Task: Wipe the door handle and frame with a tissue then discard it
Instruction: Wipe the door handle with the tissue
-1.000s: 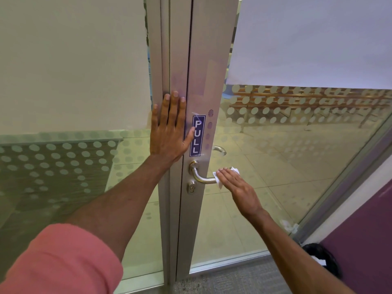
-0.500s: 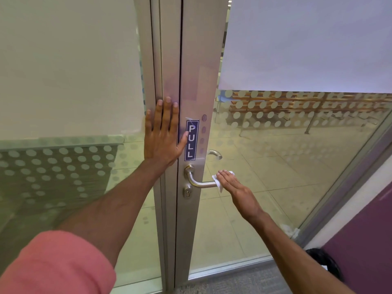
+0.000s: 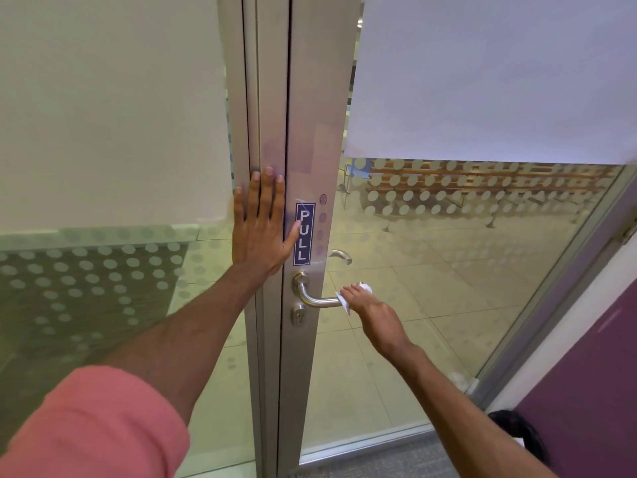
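Observation:
A silver lever door handle (image 3: 312, 298) sticks out from the metal door frame (image 3: 317, 125) below a blue PULL sticker (image 3: 304, 233). My right hand (image 3: 374, 313) presses a white tissue (image 3: 345, 302) over the outer end of the handle, its fingers wrapped around it. My left hand (image 3: 260, 224) lies flat with fingers spread on the frame's edge, just left of the sticker, holding nothing. A keyhole (image 3: 298, 315) sits under the handle.
The glass door (image 3: 448, 288) to the right has frosted dots and a white sheet above. A dotted glass panel (image 3: 86, 288) stands left of the frame. A purple wall (image 3: 593, 391) and a dark bin (image 3: 520, 436) are at the lower right.
The view has drifted a little, so the door sits slightly further left. My right hand stays on the handle's end with the tissue; my left hand remains flat on the frame.

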The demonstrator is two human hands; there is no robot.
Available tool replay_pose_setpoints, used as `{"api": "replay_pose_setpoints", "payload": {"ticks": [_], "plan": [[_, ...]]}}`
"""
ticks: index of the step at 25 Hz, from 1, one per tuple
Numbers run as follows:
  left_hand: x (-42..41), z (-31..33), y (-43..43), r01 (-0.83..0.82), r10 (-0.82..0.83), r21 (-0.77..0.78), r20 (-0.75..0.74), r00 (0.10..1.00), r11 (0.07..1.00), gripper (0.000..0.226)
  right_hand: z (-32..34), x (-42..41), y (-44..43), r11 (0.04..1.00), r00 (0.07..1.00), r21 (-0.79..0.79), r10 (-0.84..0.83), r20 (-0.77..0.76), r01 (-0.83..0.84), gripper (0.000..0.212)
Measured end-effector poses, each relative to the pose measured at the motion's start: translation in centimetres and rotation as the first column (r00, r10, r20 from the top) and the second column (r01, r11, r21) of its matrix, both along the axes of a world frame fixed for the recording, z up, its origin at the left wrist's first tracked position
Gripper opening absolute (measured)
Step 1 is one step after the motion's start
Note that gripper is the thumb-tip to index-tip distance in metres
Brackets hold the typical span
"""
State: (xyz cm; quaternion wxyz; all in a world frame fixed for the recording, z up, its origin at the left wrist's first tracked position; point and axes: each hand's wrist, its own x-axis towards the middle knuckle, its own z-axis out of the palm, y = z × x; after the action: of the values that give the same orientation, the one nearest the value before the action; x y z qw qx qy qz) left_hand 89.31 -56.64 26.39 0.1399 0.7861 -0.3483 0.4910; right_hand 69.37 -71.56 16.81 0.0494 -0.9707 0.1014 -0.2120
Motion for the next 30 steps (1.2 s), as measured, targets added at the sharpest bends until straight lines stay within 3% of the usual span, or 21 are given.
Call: {"api": "replay_pose_setpoints", "payload": {"ticks": [4,6,10,12,14,17,21,23,26,28,30], "plan": [[-0.6,0.3,0.5,0.011,-0.01,0.026,-0.045,0.999,1.0,0.087,0.2,2.3,4.3,0.999,0.997,0.041,-0.038,0.074,0.035,0.05],[-0.5,0.5,1.0,0.017,-0.015,0.055,-0.05,0.999,0.998,0.086,0.9,3.2,5.5,0.983,0.99,0.176,-0.073,0.117,0.051,0.046],[-0.2,0.5,1.3,0.016,-0.011,0.082,-0.054,0.998,0.996,0.087,2.4,3.8,5.8,0.769,0.949,0.638,-0.216,0.229,0.021,0.038],[-0.2,0.5,1.1,0.02,-0.016,0.072,-0.059,0.998,0.997,0.088,2.5,4.6,6.2,0.694,0.88,0.72,-0.344,0.327,0.004,0.039],[-0.2,0.4,1.0,0.02,-0.017,0.064,-0.048,0.999,0.998,0.088,2.4,5.4,6.9,0.74,0.876,0.672,-0.332,0.35,0.012,0.049],[0.1,0.4,1.1,0.031,-0.03,0.059,-0.028,0.999,0.998,0.09,1.5,6.2,7.3,0.934,0.948,0.357,-0.141,0.284,0.032,0.059],[0.5,0.2,1.1,0.046,-0.046,0.056,-0.012,0.999,0.997,0.089,-0.1,7.2,7.9,0.971,0.962,0.23,-0.121,0.246,0.064,0.045],[0.6,0.2,1.0,0.047,-0.047,0.052,-0.014,0.999,0.998,0.089,-0.1,7.2,8.3,0.956,0.95,0.271,-0.183,0.251,0.113,0.021],[0.9,0.0,0.8,0.052,-0.052,0.048,-0.015,0.999,0.997,0.089,0.0,7.3,8.3,0.869,0.908,0.486,-0.273,0.318,0.091,0.02],[1.0,-0.1,0.7,0.053,-0.053,0.042,-0.005,0.999,0.998,0.089,0.3,7.2,8.0,0.847,0.867,0.527,-0.31,0.39,0.066,0.034],[1.0,-0.2,0.7,0.054,-0.054,0.038,-0.002,0.999,0.998,0.089,0.9,7.0,7.8,0.773,0.81,0.635,-0.382,0.445,0.016,0.026]]}}
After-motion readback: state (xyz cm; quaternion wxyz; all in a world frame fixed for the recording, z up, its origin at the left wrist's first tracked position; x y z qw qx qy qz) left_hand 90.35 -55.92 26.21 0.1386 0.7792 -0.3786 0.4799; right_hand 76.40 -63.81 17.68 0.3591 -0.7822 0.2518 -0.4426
